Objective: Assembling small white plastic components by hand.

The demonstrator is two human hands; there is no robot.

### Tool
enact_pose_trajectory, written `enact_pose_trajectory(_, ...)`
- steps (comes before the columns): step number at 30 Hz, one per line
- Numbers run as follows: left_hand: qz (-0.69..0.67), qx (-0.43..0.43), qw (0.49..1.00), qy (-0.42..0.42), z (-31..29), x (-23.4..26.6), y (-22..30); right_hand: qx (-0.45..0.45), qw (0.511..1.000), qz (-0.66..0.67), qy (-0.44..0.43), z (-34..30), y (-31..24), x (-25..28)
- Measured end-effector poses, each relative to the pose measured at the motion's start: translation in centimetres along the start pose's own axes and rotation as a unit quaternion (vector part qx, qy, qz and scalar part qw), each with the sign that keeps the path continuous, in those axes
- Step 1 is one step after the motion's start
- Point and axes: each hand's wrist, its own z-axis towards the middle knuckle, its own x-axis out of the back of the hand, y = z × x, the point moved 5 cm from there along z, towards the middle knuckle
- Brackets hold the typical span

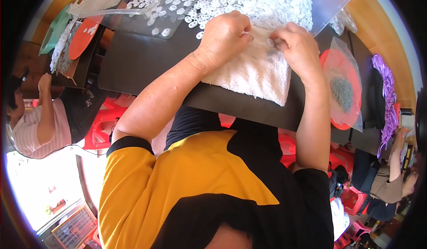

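My left hand (227,37) is closed over the upper edge of a white towel (255,77), with thumb and fingertips pressed together. Facing it, my right hand (297,48) is bent into a pinch above the same towel. Whatever either hand pinches is too small to make out. A little greyish patch shows on the towel under the right fingertips. Just beyond both hands lies a large heap of small white oval plastic pieces with holes (271,2), partly inside a clear plastic bin (331,11).
More white pieces lie on a clear tray (167,28) at the far left. To the right, a red plate (328,64) holds a clear bag of small grey parts (341,94). Purple strips (388,102) hang beyond. Co-workers sit at left (42,124) and right (386,184).
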Motion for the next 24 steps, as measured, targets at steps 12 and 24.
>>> enact_pose_trajectory(12, 0.091, -0.040, 0.995, 0.011, -0.3, -0.6, 0.2, 0.027, 0.997, 0.078, 0.002, 0.2, -0.5, 0.0)
enact_pose_trajectory(24, 0.106, -0.017, 0.994, 0.004, -0.1, -0.4, -0.2, 0.024, 0.979, 0.196, 0.055, 0.6, -1.5, 0.5)
